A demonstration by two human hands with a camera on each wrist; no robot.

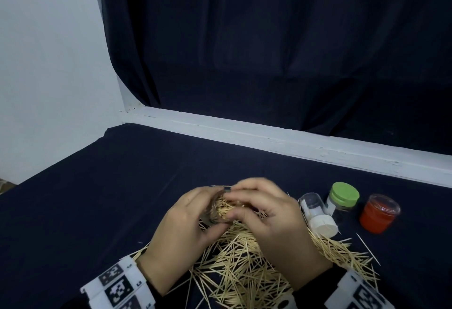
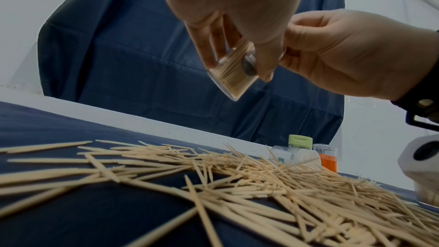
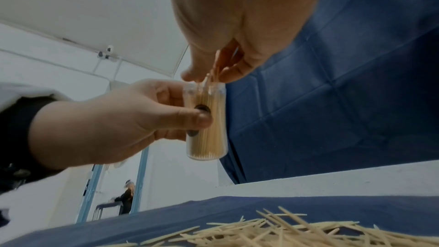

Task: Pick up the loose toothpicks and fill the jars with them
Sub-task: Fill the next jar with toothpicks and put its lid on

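**Toothpicks going mouth-first into a nearly full jar**

The left hand [image 1: 182, 225] holds the clear jar [image 3: 206, 123] in the air above the worktop [image 1: 122, 186], thumb and fingers curled round its wall. The jar is packed with toothpicks standing along its long axis, mouth up and tipped toward the right hand [image 1: 266, 213].

The right hand's grip is pinched shut on a small bunch of toothpicks [image 3: 210, 78] right at the jar's mouth — the bunch hangs directly above the opening, its long axis running roughly in line with the jar's, tips down and already past the rim. The coming move turns on that alignment: the bunch has to slide down along the jar's axis between sticks already packed there, and little room seems left.

The loose pile [image 1: 244, 264] lies on the worktop just beneath both hands, sticks pointing every way. To the right stand a green-capped jar [image 1: 343, 196] and a red jar [image 1: 379, 213]; a white-capped jar [image 1: 318, 213] lies on its side — whether it is full is hard to tell
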